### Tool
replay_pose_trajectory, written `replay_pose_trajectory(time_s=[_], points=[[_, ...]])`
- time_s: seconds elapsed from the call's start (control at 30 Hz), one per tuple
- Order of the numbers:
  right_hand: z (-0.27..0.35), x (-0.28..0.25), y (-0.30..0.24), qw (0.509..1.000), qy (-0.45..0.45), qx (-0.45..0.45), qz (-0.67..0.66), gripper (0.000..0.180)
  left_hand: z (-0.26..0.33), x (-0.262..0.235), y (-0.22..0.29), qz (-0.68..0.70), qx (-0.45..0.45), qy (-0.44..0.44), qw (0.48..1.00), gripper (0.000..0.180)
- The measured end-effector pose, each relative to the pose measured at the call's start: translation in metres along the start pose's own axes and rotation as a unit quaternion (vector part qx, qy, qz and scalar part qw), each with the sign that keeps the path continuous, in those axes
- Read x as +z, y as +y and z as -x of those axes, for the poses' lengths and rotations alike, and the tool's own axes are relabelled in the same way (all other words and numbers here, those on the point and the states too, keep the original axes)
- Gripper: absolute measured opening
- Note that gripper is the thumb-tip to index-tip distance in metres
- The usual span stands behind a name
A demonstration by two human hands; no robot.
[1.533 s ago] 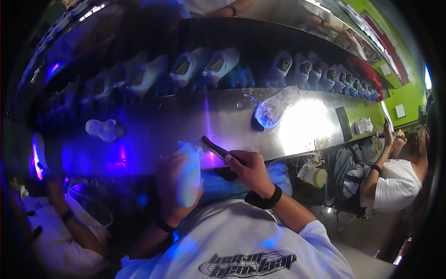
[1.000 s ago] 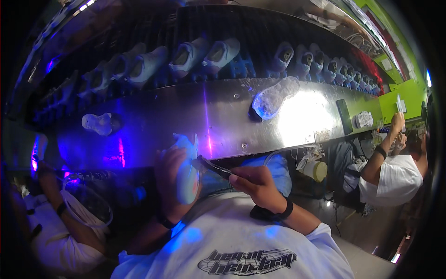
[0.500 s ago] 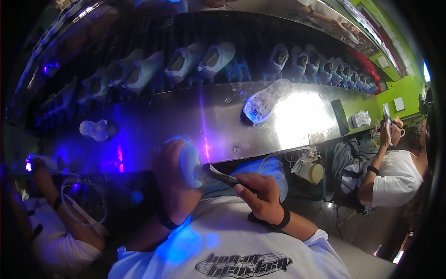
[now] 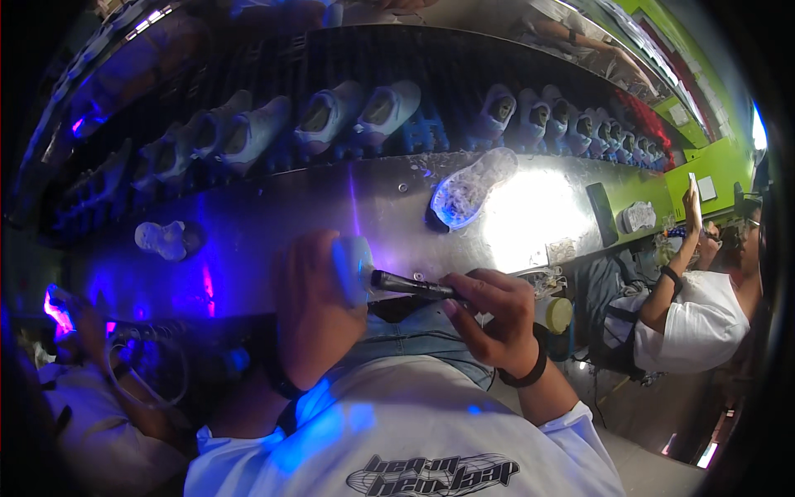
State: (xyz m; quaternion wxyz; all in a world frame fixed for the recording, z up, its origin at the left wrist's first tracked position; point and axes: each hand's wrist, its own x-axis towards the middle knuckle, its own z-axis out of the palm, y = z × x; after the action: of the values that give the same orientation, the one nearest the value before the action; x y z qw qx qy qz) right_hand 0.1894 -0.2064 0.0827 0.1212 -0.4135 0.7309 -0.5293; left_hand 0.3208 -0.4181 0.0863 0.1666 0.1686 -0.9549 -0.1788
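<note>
In front of my body, my left hand [image 4: 313, 290] is wrapped round a pale shoe sole [image 4: 354, 267], held on edge and lit bluish. Much of the sole is hidden behind my fingers. My right hand [image 4: 497, 319] pinches a dark-handled brush [image 4: 414, 286] between thumb and fingers. The brush points left, its tip at or very near the sole's right side; I cannot tell whether they touch. Beyond my hands, another sole [image 4: 472, 189] with a whitish, crumpled-looking inside lies on the metal bench [image 4: 273, 207].
White shoes [image 4: 323, 116] stand in a long row on a dark conveyor [image 4: 447, 66] behind the bench. A small whitish piece [image 4: 161, 240] lies on the left. A yellowish pot [image 4: 556, 315] hangs below the bench edge. Co-workers sit at left [image 4: 108, 406] and right [image 4: 696, 331].
My right hand has moved right and up, swinging the brush nearly level. The sole in my left hand has risen and turned more edge-on. The right co-worker's raised hand has shifted.
</note>
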Motion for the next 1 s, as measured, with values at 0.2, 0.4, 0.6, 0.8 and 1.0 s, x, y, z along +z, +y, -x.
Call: replay_pose_trajectory(time_s=[0.2,0.4,0.6,0.8,1.0], points=[[-0.017,0.029,0.029,0.991,-0.003,0.024,-0.130,0.022,-0.016,-0.010,-0.017,0.030,0.002,-0.024,0.999,0.070],[-0.022,0.066,0.037,0.986,0.028,0.017,-0.164,0.023,-0.031,-0.018,-0.037,0.065,-0.024,-0.077,0.995,0.065],[-0.014,0.094,0.051,0.983,0.053,0.032,-0.173,0.024,-0.043,-0.029,-0.046,0.069,-0.060,-0.141,0.986,0.061],[0.002,0.106,0.056,0.989,0.056,0.052,-0.127,0.022,-0.045,-0.029,-0.065,0.092,-0.080,-0.201,0.972,0.059],[0.012,0.101,0.055,0.990,0.036,0.093,-0.103,0.023,-0.028,-0.030,-0.087,0.125,-0.084,-0.173,0.973,0.087]])
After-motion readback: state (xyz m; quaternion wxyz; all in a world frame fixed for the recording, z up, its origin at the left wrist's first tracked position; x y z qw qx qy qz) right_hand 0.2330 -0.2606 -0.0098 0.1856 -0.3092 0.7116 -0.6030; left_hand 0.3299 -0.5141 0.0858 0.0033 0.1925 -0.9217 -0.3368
